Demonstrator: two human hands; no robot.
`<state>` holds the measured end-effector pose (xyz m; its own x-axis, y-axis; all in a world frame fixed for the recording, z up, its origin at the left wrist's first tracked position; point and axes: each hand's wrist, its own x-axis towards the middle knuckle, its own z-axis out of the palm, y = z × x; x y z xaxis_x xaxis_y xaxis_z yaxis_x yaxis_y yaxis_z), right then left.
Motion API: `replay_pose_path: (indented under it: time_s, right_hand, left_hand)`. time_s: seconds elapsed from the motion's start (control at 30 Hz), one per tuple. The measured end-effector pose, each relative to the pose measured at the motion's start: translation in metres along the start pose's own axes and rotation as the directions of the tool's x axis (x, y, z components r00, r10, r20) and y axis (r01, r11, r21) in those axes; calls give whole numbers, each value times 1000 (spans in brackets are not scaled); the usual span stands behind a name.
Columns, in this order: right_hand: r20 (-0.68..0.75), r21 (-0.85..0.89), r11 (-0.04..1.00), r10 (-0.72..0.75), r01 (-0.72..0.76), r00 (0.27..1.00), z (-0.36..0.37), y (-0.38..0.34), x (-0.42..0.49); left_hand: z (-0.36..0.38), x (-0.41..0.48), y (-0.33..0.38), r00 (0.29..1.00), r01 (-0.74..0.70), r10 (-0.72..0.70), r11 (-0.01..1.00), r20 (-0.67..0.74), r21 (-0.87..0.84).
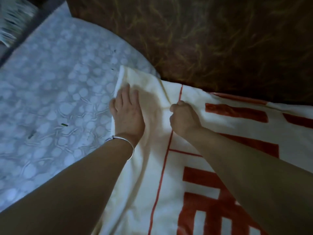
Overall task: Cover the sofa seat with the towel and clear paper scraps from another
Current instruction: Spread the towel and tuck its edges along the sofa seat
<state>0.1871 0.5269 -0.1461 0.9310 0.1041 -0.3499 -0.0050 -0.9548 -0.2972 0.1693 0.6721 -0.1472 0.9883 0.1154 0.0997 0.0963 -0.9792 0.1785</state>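
A cream towel with red lines and red block shapes lies spread over the sofa seat on the right. My left hand, with a silver bangle on its wrist, rests flat with fingers apart on the towel's left edge near its far corner. My right hand is a closed fist pinching a fold of the towel beside a thin red line. The neighbouring seat, covered in pale blue-white patterned fabric, carries a few small dark scraps.
The brown patterned sofa backrest runs across the top and right. A dark frame edge and a blurred striped object sit at the upper left corner.
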Motion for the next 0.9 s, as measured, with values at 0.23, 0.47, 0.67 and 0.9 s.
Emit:
replay_pose_path:
  time_s: [0.23, 0.47, 0.67, 0.9]
  right_hand:
    - [-17, -5, 1000, -14, 13, 1000, -8, 0, 31]
    - [-6, 9, 1000, 26, -26, 1000, -5, -6, 53]
    - [-12, 100, 993, 71, -69, 997, -1, -26, 71]
    - [-110, 71, 983, 174, -167, 979, -1, -31, 91]
  left_hand:
    - [-6, 29, 8, 974, 228, -229, 973, -8, -29]
    - [4, 37, 6, 966, -254, 222, 910, -133, -328]
    - [6, 57, -24, 998, -32, 20, 968, -53, -249]
    - [2, 67, -29, 997, 31, -67, 819, -42, -573]
